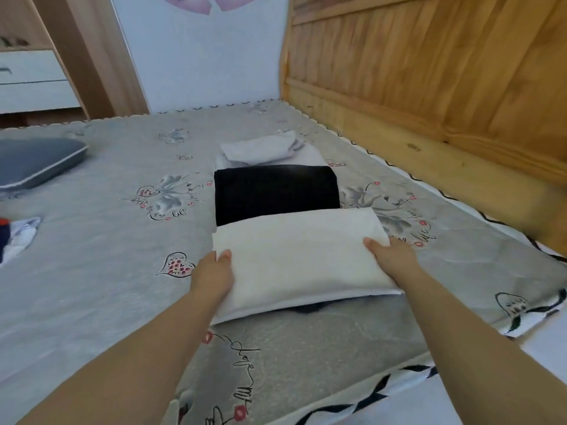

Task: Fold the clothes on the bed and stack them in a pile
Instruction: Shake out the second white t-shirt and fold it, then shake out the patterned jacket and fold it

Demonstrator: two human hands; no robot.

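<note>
Grey printed bedspread (pixel 107 240) covers the bed, with a wooden headboard (pixel 429 87) along the right side and a pale wall behind. I note a grey cushion (pixel 36 161) at the far left and a crumpled garment (pixel 18 237) at the left edge, which I judge is not yet folded.

Folded white garment (pixel 300 259) sits in front of me, held at its two short ends. Left hand (pixel 211 277) grips the left end: thumb on top near the corner, the other fingers tucked beneath and hidden. Right hand (pixel 392 259) grips the right end in the same way, thumb on the upper face, remaining fingers out of sight underneath. Both hands are clasping the cloth, not released.

The near edge stands off the bedspread with a shadow below it, so I judge the piece is being carried level. Holding both ends should keep the folds from slipping apart.

Its far edge overlaps a folded black garment (pixel 276 194), which lies on paler folded items (pixel 264 151) behind. I read this as the pile, and the white piece as going on top of it.
</note>
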